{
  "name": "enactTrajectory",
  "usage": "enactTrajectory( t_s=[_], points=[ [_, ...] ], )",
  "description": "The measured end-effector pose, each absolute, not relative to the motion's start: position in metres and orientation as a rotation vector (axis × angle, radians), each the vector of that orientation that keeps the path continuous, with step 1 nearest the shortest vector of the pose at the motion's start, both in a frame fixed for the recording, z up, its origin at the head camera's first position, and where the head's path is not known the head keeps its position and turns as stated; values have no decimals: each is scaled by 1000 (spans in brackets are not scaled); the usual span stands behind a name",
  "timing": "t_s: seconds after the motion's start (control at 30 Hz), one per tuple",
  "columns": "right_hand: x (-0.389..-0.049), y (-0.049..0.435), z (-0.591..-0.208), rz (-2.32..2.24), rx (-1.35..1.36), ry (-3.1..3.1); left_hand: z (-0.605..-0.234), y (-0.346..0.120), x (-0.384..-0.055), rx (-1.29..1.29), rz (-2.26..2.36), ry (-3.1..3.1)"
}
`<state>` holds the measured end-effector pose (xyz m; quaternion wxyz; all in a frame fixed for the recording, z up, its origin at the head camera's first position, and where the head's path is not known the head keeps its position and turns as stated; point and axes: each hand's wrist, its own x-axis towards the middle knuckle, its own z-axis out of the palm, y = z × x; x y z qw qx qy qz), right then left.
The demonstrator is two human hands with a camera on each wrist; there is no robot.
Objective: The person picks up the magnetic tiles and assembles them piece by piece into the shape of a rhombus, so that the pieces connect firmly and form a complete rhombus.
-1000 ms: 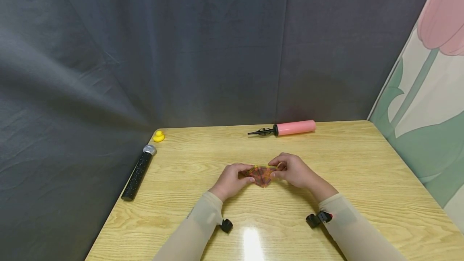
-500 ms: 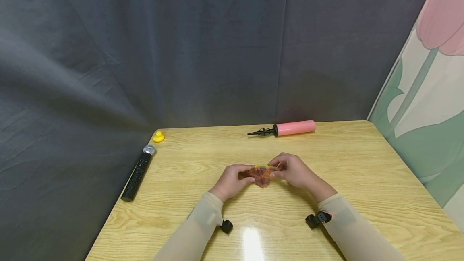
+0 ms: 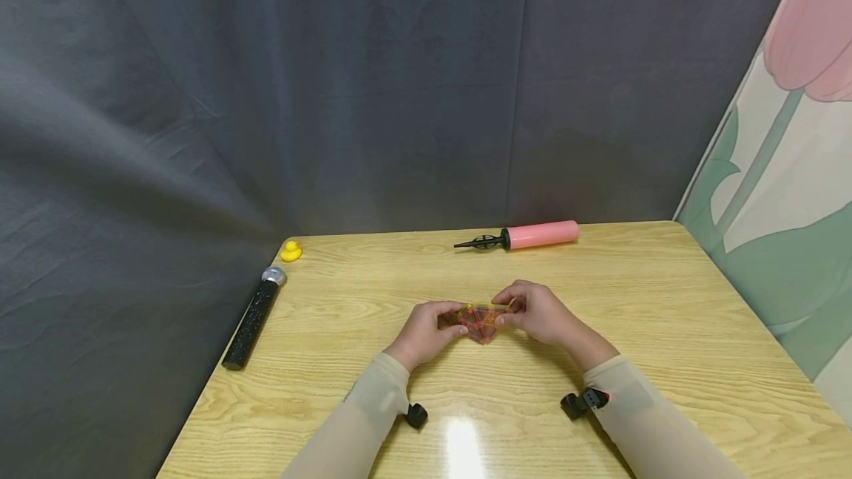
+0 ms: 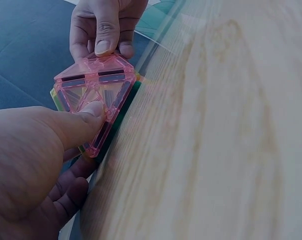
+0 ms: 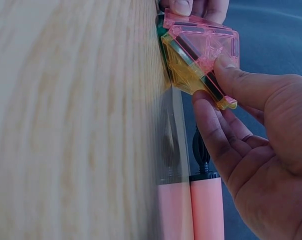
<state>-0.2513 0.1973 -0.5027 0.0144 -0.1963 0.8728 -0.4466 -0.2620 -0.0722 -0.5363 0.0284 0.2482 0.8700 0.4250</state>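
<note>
Translucent magnetic tiles (image 3: 481,327), joined into a small angular shape, sit low over the table between the two hands in the head view. Pink triangular tiles (image 4: 98,85) face the left wrist camera, with green and yellow edges showing behind them. My left hand (image 3: 421,333) pinches the left side, thumb on a pink face and fingers behind. On the opposite side my right hand (image 3: 541,315) pinches the shape, its thumb on pink and its fingertips by a yellow tile (image 5: 183,72). Fingers cover parts of the far faces.
A pink hand pump (image 3: 542,235) with a black nozzle lies near the back edge of the wooden table (image 3: 373,265). A yellow rubber duck (image 3: 291,251) and a black microphone (image 3: 253,320) are along the left edge. Dark cloth (image 3: 399,94) hangs behind.
</note>
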Motion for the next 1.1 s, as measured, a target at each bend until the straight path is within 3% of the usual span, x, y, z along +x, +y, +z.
enactTrajectory(
  t_s=[1.1],
  points=[
    [-258, 211, -503, -1392, -611, 2754, -523, -89, -262, 752, 1286, 2710]
  ],
)
